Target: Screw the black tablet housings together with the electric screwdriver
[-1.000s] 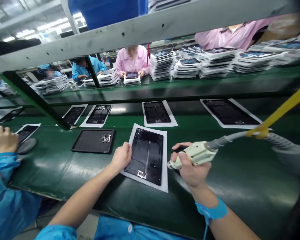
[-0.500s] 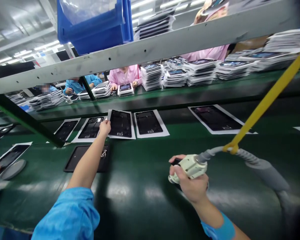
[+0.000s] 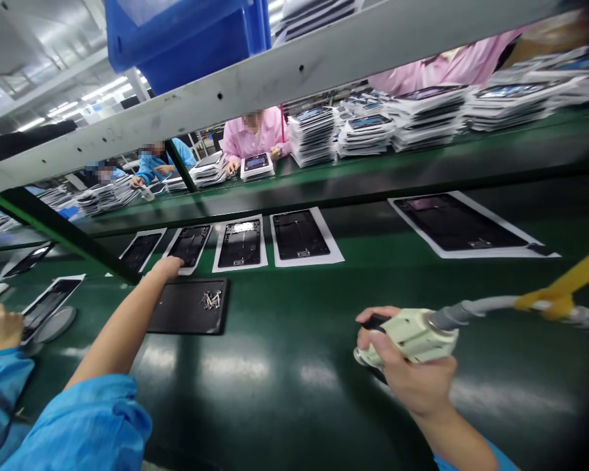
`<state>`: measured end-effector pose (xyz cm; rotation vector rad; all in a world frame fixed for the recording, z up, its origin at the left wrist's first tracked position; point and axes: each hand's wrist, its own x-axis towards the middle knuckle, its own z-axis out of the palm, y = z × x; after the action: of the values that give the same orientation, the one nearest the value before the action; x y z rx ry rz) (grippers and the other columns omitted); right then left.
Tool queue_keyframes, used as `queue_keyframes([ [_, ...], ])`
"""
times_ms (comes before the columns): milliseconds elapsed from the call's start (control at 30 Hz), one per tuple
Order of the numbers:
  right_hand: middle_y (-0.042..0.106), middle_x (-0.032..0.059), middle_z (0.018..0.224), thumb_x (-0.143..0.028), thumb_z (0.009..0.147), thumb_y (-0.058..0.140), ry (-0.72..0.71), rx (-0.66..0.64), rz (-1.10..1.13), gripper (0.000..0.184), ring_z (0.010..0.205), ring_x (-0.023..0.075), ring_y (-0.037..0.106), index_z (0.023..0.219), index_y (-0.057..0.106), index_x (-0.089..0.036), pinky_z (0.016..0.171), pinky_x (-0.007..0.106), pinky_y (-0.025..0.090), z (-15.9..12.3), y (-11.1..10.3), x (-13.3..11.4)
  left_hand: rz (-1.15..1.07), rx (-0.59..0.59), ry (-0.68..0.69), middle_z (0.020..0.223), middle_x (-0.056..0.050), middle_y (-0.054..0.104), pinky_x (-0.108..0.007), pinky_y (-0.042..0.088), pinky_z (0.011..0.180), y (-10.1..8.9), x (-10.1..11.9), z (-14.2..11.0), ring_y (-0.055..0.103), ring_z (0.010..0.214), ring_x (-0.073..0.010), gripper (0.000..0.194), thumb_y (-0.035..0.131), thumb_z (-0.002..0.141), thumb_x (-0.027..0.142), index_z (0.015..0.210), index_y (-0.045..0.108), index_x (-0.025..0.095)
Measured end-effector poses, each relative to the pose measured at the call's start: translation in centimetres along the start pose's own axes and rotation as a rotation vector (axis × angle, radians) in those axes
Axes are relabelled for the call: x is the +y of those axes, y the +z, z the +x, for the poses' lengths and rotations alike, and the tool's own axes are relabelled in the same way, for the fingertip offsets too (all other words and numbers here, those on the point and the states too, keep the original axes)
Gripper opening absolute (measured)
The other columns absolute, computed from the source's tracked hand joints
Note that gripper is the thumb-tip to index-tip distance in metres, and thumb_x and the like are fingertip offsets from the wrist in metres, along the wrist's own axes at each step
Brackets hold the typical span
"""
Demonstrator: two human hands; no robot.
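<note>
Four dark panels [image 3: 302, 234] on white sheets [image 3: 330, 247] lie close in a row along the back of your shiny green bench [image 3: 275, 405]; a fifth panel [image 3: 471, 222] lies well apart at the right. Overhead runs a grey beam [image 3: 177, 121], a blue bin [image 3: 196, 46] showing above it. Beyond, people in pink and blue sit by paper-layered stacks [image 3: 314, 134] under ceiling lamps [image 3: 110, 88]. Any print on the panels is too small to read. Your hands are well apart. Your left hand [image 3: 168, 267] reaches forward past the black tray [image 3: 177, 311] of screws [image 3: 211, 299] to the second panel from the left [image 3: 190, 243], at its near-left corner; whether it grips, I can't tell. Your right hand [image 3: 417, 376] wraps a pale green power tool [image 3: 415, 332] above the bench.
</note>
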<state>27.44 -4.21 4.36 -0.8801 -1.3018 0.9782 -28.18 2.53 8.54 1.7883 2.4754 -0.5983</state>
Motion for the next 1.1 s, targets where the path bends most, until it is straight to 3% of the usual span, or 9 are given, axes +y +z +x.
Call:
queue_keyframes([
  [167, 0.066, 0.0015, 0.065, -0.031, 0.087, 0.072, -0.002, 0.004, 0.017, 0.017, 0.049, 0.015, 0.062, 0.098, 0.067, -0.019, 0.045, 0.025, 0.054, 0.1, -0.2, 0.8, 0.109, -0.031, 0.117, 0.127, -0.015, 0.072, -0.033, 0.049, 0.102, 0.9, -0.9, -0.5, 0.067, 0.118, -0.027, 0.045, 0.054, 0.082, 0.01, 0.122, 0.073, 0.021],
  [300, 0.065, 0.0009, 0.064, -0.033, 0.087, 0.074, -0.002, 0.0, 0.007, 0.019, 0.048, 0.0148, 0.061, 0.099, 0.067, -0.019, 0.043, 0.025, 0.053, 0.1, -0.3, 1.4, 0.17, -0.047, 0.151, 0.114, -0.016, 0.075, -0.034, 0.049, 0.099, 0.9, -1.0, -0.3, 0.07, 0.11, -0.0277, 0.03, 0.053, 0.088, 0.014, 0.105, 0.077, 0.019],
  [433, 0.065, 0.0009, 0.064, -0.031, 0.087, 0.074, -0.028, -0.005, 0.001, 0.018, 0.046, 0.0142, 0.061, 0.097, 0.067, -0.018, 0.042, 0.024, 0.053, 0.1, -0.1, 1.4, 0.199, -0.033, 0.158, 0.108, -0.016, 0.076, -0.033, 0.051, 0.094, 0.6, -1.2, -0.7, 0.071, 0.104, -0.0272, 0.027, 0.05, 0.092, 0.019, 0.1, 0.076, 0.017],
  [533, 0.065, 0.0006, 0.064, -0.03, 0.086, 0.074, -0.019, 0.008, 0.019, 0.018, 0.045, 0.014, 0.06, 0.098, 0.066, -0.019, 0.041, 0.024, 0.052, 0.2, 0.1, 1.1, 0.203, 0.016, 0.159, 0.11, -0.014, 0.074, -0.033, 0.051, 0.092, -0.6, -1.3, -1.3, 0.071, 0.102, -0.0258, 0.027, 0.05, 0.092, 0.02, 0.102, 0.074, 0.017],
  [633, 0.065, -0.0001, 0.064, -0.029, 0.085, 0.074, -0.01, 0.025, 0.021, 0.017, 0.045, 0.0141, 0.06, 0.096, 0.066, -0.019, 0.041, 0.024, 0.052, 0.5, 0.2, 0.6, 0.198, 0.102, 0.176, 0.115, -0.013, 0.072, -0.033, 0.05, 0.095, -3.3, -0.4, -2.2, 0.069, 0.106, -0.0247, 0.029, 0.047, 0.094, 0.022, 0.107, 0.072, 0.019],
  [733, 0.064, -0.0012, 0.061, -0.03, 0.084, 0.073, -0.004, 0.02, 0.008, 0.017, 0.044, 0.0143, 0.059, 0.093, 0.066, -0.019, 0.041, 0.025, 0.052, 0.7, 0.3, 0.2, 0.124, 0.229, 0.228, 0.11, -0.012, 0.071, -0.032, 0.05, 0.094, -6.7, 3.0, -4.5, 0.068, 0.102, -0.0245, 0.027, 0.046, 0.094, 0.024, 0.102, 0.071, 0.018],
  [867, 0.065, -0.0013, 0.063, -0.032, 0.085, 0.071, -0.013, 0.014, 0.001, 0.015, 0.047, 0.0147, 0.06, 0.093, 0.066, -0.021, 0.045, 0.026, 0.053, 0.9, 0.4, 0.4, -0.043, 0.336, 0.386, 0.096, -0.01, 0.068, -0.031, 0.051, 0.09, -9.6, 11.3, -11.7, 0.066, 0.092, -0.0231, 0.019, 0.05, 0.091, 0.022, 0.089, 0.068, 0.019],
  [967, 0.069, 0.0001, 0.068, -0.033, 0.082, 0.072, -0.026, 0.046, 0.0, 0.017, 0.048, 0.0145, 0.061, 0.091, 0.065, -0.021, 0.047, 0.027, 0.053, 1.3, 0.4, 0.5, -0.067, 0.321, 0.584, 0.091, -0.009, 0.066, -0.034, 0.052, 0.088, -9.1, 18.2, -18.9, 0.065, 0.092, -0.0243, 0.015, 0.053, 0.089, 0.013, 0.09, 0.066, 0.021],
  [1100, 0.065, -0.0024, 0.061, -0.033, 0.08, 0.072, -0.029, 0.109, 0.004, 0.018, 0.047, 0.0139, 0.059, 0.09, 0.065, -0.02, 0.05, 0.027, 0.053, 1.9, 0.2, 0.3, -0.011, 0.326, 0.861, 0.089, -0.012, 0.067, -0.036, 0.055, 0.064, -6.0, 26.1, -27.4, 0.065, 0.083, -0.0263, 0.022, 0.054, 0.086, 0.007, 0.093, 0.068, 0.023],
])
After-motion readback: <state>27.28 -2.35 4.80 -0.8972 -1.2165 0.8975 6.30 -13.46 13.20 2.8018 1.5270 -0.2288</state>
